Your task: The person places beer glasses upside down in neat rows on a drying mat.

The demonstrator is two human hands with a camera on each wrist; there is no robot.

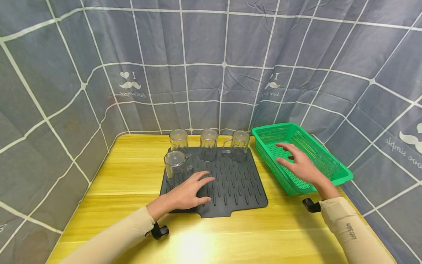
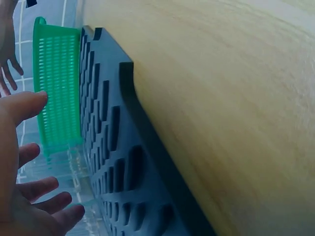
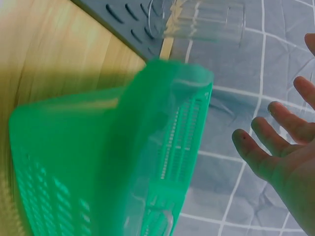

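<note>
My left hand (image 1: 189,192) hovers over the front left of a dark grey drying mat (image 1: 230,183), fingers apart and holding nothing. Just beyond it stands a clear glass mug (image 1: 175,167), its handle towards the right. Three more glass mugs line the mat's back edge: a left one (image 1: 178,139), a middle one (image 1: 208,145) and a right one (image 1: 239,146). Over the green plastic basket (image 1: 273,161) my right hand (image 1: 301,167) is held with fingers spread and loosely bent, nothing in it. A clear glass mug (image 1: 326,165) lies in the basket, partly behind that hand.
The wooden table (image 1: 132,172) carries the mat in its middle and the basket at its right. A grey curtain (image 1: 204,44) with white grid lines hangs behind and along both sides. Each wrist wears a black strap mount (image 1: 159,231).
</note>
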